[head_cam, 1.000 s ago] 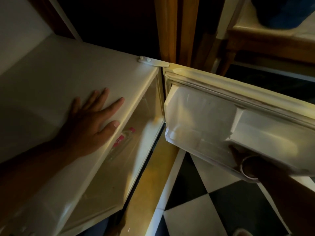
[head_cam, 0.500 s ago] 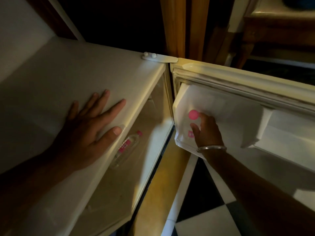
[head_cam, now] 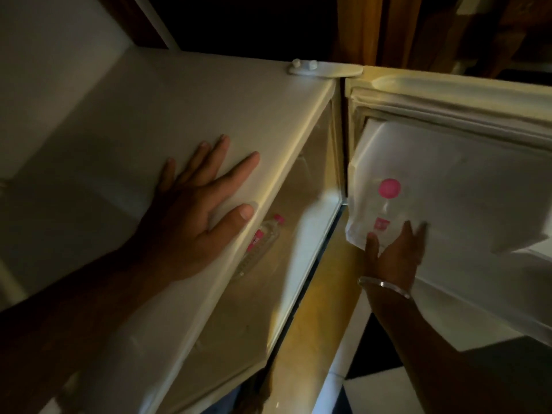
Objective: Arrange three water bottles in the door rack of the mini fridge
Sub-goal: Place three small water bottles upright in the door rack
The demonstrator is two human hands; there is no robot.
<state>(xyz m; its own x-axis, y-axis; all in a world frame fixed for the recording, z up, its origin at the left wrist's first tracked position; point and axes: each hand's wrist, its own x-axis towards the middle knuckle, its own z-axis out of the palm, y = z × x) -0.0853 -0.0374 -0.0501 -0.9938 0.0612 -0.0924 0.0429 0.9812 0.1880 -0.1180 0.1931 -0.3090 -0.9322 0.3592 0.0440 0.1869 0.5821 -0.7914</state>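
A clear water bottle with a pink cap (head_cam: 389, 189) and a pink label stands upright in the white door rack (head_cam: 355, 231) of the open mini fridge door, at the rack's hinge end. My right hand (head_cam: 394, 252) is just below the bottle with fingers spread, off it, wearing a metal bangle at the wrist. My left hand (head_cam: 197, 210) lies flat and open on the fridge's white top (head_cam: 209, 100). A second pink-capped bottle (head_cam: 263, 240) lies on its side inside the fridge.
The fridge door (head_cam: 478, 121) stands open to the right, hinged at a white bracket (head_cam: 322, 68). Wooden furniture is in the dark behind. Black and white floor tiles (head_cam: 373, 389) lie below the door. A white wall panel borders the fridge's left side.
My right hand brought a pink-capped bottle into the door rack, stood it at the hinge end, then let go and dropped just below it. My left hand stayed flat on the fridge top.
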